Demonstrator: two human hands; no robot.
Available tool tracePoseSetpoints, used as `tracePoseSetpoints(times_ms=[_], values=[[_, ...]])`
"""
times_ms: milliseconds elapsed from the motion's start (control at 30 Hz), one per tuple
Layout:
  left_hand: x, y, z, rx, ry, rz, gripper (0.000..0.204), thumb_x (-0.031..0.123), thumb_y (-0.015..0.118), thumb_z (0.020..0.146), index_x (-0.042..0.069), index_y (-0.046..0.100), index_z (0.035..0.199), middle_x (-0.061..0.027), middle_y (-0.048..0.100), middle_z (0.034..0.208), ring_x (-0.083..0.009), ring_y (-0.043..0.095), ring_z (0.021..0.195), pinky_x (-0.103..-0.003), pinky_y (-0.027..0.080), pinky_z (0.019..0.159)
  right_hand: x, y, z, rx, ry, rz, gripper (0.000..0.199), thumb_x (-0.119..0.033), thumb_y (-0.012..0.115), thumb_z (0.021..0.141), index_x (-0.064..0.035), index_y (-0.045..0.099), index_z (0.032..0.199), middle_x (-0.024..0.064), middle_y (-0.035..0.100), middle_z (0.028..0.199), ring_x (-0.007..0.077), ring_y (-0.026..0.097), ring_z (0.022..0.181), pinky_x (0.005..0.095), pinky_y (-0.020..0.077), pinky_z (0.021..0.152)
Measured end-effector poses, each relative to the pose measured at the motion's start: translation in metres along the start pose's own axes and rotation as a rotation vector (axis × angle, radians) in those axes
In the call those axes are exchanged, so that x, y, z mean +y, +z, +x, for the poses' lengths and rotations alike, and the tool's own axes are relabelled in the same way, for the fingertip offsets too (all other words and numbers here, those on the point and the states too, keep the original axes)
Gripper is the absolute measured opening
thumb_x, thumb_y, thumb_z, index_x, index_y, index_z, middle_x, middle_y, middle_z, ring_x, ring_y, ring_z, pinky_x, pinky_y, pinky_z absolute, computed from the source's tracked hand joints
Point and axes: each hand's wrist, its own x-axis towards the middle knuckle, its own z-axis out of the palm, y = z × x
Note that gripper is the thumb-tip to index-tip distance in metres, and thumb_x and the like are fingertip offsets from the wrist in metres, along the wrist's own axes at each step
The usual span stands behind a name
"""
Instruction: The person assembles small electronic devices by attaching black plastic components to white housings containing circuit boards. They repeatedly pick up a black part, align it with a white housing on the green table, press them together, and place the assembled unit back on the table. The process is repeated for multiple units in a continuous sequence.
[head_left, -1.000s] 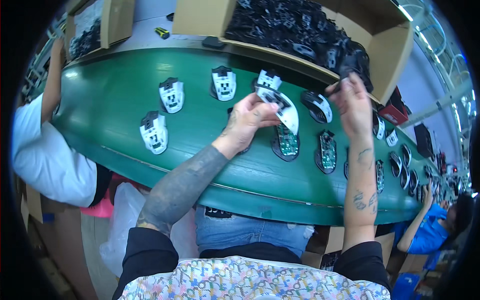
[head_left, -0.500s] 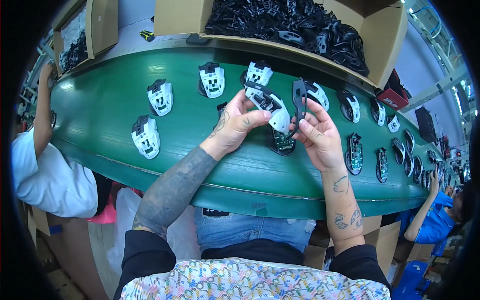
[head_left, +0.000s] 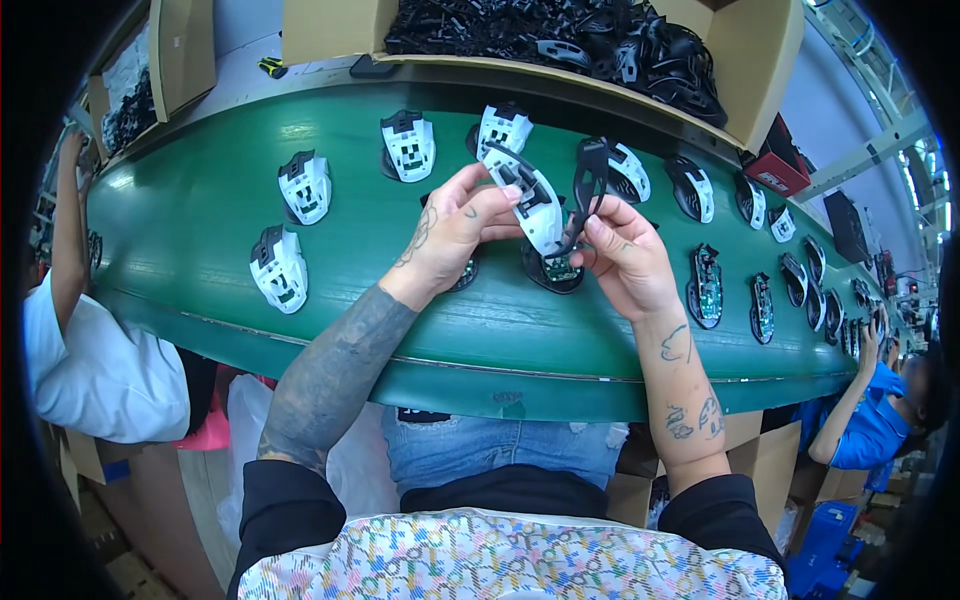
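My left hand (head_left: 463,222) is closed on a white and black computer mouse shell (head_left: 528,205), tilted above the green belt. In my right hand (head_left: 622,250) a thin black curved plastic part (head_left: 590,185) is pinched between thumb and fingers. Its lower end meets the lower tip of the shell; whether the two are joined I cannot tell. Beneath my hands lies a black mouse base with a green circuit board (head_left: 553,272), partly covered by the shell. Another such base is mostly hidden behind my left hand.
White mouse shells (head_left: 408,147) lie spread over the green conveyor belt (head_left: 350,215). Bases with circuit boards (head_left: 706,287) sit to the right. A cardboard box (head_left: 752,70) of black parts stands at the back. People work at the far left and the far right.
The black part has come closer to the shell, so that their lower ends meet. My left thumb has shifted up the shell. The whole view has moved slightly.
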Motion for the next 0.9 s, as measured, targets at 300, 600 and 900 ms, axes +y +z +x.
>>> tracePoseSetpoints(times_ms=[300,600,900], values=[[0.001,-0.001,-0.002,0.034,0.027,0.160,0.054,0.021,0.067,0.083,-0.007,0.044,0.124,-0.0147,0.062,0.104,-0.0175,0.062,0.093,-0.030,0.053,0.078,0.002,0.011,0.001,0.014,-0.122,-0.390,0.021,-0.006,0.064,0.087,-0.0010,0.060,0.107,0.0017,0.062,0.091,0.0088,0.059,0.081,0.0220,0.0494,0.068],[0.005,-0.006,-0.006,-0.087,0.042,0.185,0.053,0.014,0.069,0.081,-0.002,0.043,0.124,-0.0129,0.055,0.112,-0.0181,0.058,0.104,-0.031,0.048,0.090,0.009,0.021,0.001,0.111,-0.304,-0.888,0.042,-0.005,0.070,0.082,0.0001,0.055,0.121,0.0047,0.059,0.095,0.0102,0.058,0.084,0.0226,0.0498,0.077],[0.011,-0.007,-0.012,-0.014,0.132,0.099,0.046,0.003,0.073,0.075,-0.001,0.046,0.113,-0.0116,0.057,0.110,-0.0190,0.060,0.101,-0.031,0.050,0.088,0.020,0.031,0.003,0.022,-0.048,-0.413,0.045,-0.007,0.065,0.087,0.0058,0.048,0.126,0.0124,0.059,0.115,0.0163,0.058,0.104,0.0277,0.0486,0.089]])
